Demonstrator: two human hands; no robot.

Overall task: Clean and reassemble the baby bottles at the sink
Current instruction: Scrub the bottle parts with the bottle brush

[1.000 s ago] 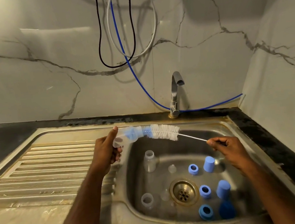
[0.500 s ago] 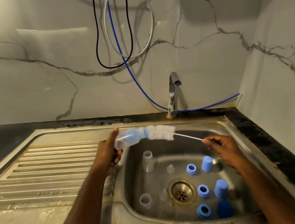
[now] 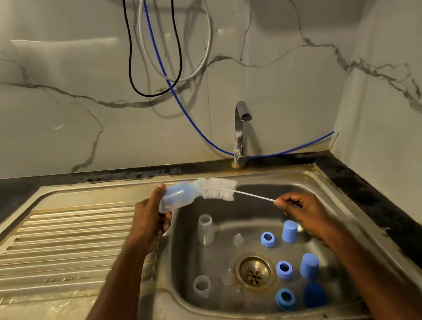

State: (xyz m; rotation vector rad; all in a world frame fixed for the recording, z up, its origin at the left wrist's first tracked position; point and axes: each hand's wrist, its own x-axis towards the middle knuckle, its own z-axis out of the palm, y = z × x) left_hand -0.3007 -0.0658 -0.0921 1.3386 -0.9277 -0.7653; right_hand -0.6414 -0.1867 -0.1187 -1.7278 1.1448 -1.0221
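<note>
My left hand (image 3: 149,218) grips a clear baby bottle (image 3: 176,198) held sideways over the sink's left rim. A bottle brush (image 3: 218,189) with white bristles and a blue tip sits partly inside the bottle's mouth. My right hand (image 3: 302,212) pinches the brush's thin wire handle over the basin. In the steel sink (image 3: 320,181) stand two more clear bottles (image 3: 205,230) (image 3: 202,286), two clear teats (image 3: 238,239), three blue rings (image 3: 267,239) and blue caps (image 3: 289,231).
A chrome tap (image 3: 240,130) rises behind the basin, with a blue hose (image 3: 170,85) and other cables hanging on the marble wall. The ribbed draining board (image 3: 56,245) lies to the left. The drain (image 3: 254,272) is in the basin's middle.
The brush has slid further into the bottle, so less of the bristles shows outside. Both hands have shifted slightly with it.
</note>
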